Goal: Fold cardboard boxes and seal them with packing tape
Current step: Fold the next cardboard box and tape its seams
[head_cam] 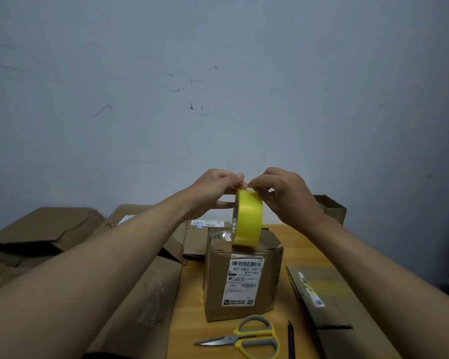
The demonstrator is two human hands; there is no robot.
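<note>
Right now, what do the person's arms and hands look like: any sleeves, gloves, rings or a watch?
Both forearms are bare down to the bottom edge of the frame; no sleeve shows on either. The left hand and the right hand wear no gloves, and no ring, watch or wristband is visible. The nails that show look short and unpainted.

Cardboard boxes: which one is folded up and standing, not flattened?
The labelled box at table centre, right under the yellow tape roll. It stands upright as a cube; the others lie flat or collapsed around it.
</note>
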